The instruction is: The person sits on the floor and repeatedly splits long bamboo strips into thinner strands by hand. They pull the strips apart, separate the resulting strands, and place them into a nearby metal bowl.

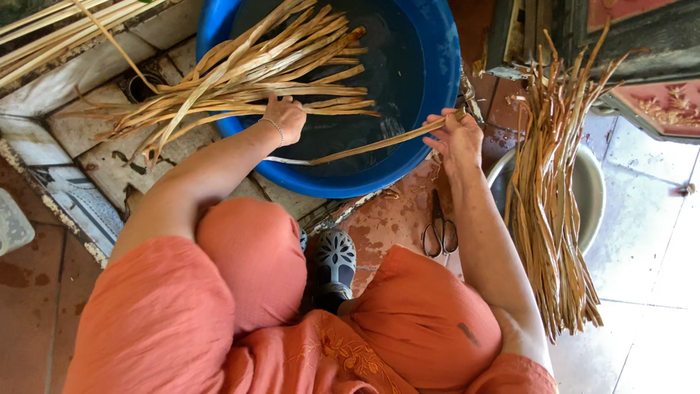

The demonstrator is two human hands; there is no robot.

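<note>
Nearest the camera the person sits low in orange clothes, knees apart, a grey perforated clog (pixel 335 264) planted between them on the tiled floor (pixel 642 255), which leaves both arms free to reach forward. Just beside the right forearm a pair of scissors (pixel 440 232) lies on the wet tiles, within easy reach. To the right a sheaf of dry reed strips (pixel 548 211) leans out of a metal bowl (pixel 596 191), propped so the strips stay together. Farther out, the right hand (pixel 458 138) has its grip pinching one end of a single long strip (pixel 364 146), fingers pressed together on it; the strip stretches leftward across the dark water toward the left hand (pixel 286 117). That hand's grip seems closed around the soaking bundle of strips (pixel 248 80) draped over the rim of the blue basin (pixel 430 80), apparently steadying it, though the fingers are partly hidden. Beyond, more strips (pixel 58 29) rest on a ledge.
</note>
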